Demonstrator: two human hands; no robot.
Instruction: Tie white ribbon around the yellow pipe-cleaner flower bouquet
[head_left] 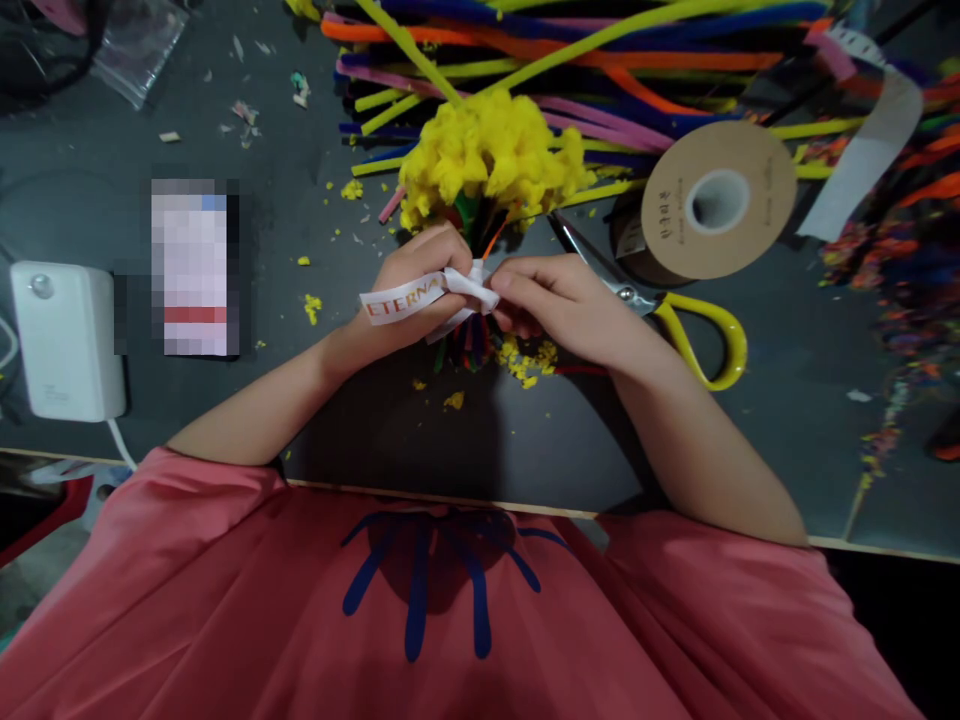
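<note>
A bunch of fuzzy yellow flowers points away from me, its stems gathered between my hands. Round the stems runs a white ribbon with gold lettering, crossed or looped at the front; one lettered end sticks out to the left. My left hand is closed round the stems and the ribbon. Finger and thumb of my right hand pinch the ribbon at the right side of the loop. Coloured stem ends show below the hands. Behind my right wrist lie scissors with yellow handles.
A ribbon spool stands at the right. Coloured pipe cleaners lie in a pile at the back. To the left are a white power bank with a cable and a blurred-out phone-like object. Yellow fluff scraps dot the dark table.
</note>
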